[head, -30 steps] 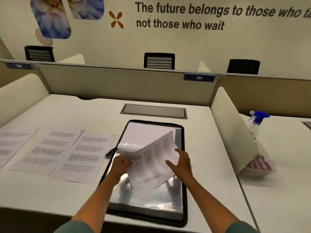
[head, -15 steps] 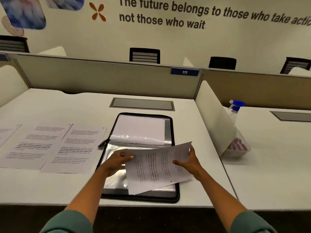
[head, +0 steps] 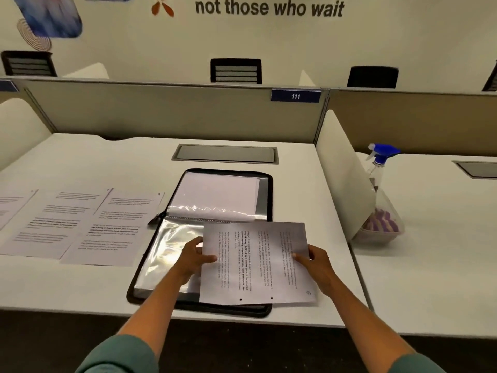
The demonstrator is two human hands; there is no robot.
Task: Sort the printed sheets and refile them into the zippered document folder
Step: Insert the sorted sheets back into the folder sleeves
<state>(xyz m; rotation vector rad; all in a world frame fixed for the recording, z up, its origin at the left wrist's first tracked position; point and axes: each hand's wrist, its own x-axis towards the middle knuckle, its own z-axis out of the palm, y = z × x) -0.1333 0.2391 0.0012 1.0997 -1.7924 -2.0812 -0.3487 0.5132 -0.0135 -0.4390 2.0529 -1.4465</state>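
Both hands, left hand (head: 194,258) and right hand (head: 315,262), pinch the floppy sheet (head: 256,262) by its side edges (2 punched holes nearest) over the open folder (head: 215,189).

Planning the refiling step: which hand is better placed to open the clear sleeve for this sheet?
Probably the left hand: it grips the sheet right above the clear sleeve; the right hand holds the edge past the folder.

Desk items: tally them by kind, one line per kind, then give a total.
Printed sheets lying on the desk: 3 (one cut off by the frame edge, a second, a third)
Printed sheet held by left hand and right hand: 1
Zippered document folder, open: 1
Spray bottle: 1
Total: 6
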